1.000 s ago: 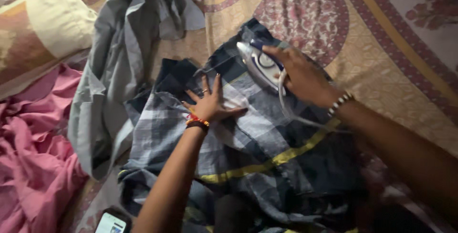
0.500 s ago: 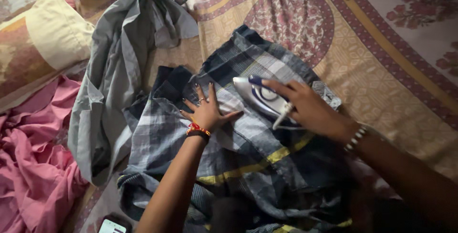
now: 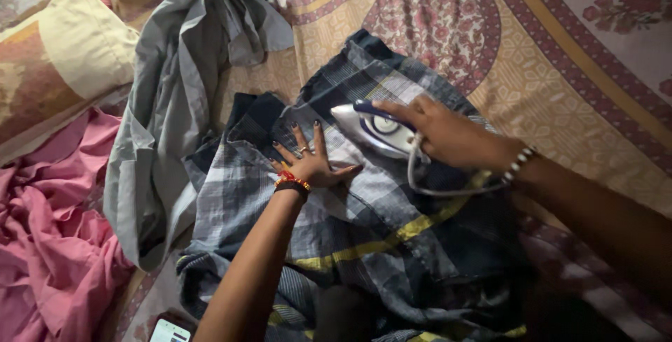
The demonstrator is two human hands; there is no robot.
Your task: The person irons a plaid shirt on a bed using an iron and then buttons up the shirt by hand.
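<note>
We press the white-and-blue electric iron (image 3: pixel 374 128) onto the dark checked cotton cloth (image 3: pixel 364 216).
Our right hand (image 3: pixel 448 132) grips its handle; our left hand (image 3: pixel 308 160) lies flat, fingers (image 3: pixel 299 137) spread, just beside its tip.

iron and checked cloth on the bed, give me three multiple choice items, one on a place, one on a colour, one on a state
1. Where is the iron?
A. on the pink cloth
B. on the checked cloth
C. on the pillow

2. What colour is the crumpled cloth at far left?
A. pink
B. green
C. black

3. How is the left hand?
A. closed in a fist
B. gripping the cord
C. spread flat, fingers apart

Answers:
1 B: the iron sits on the checked cloth, with the right hand on its handle.
2 A: it is plainly pink.
3 C: the palm lies flat on the checked cloth beside the iron.
</note>
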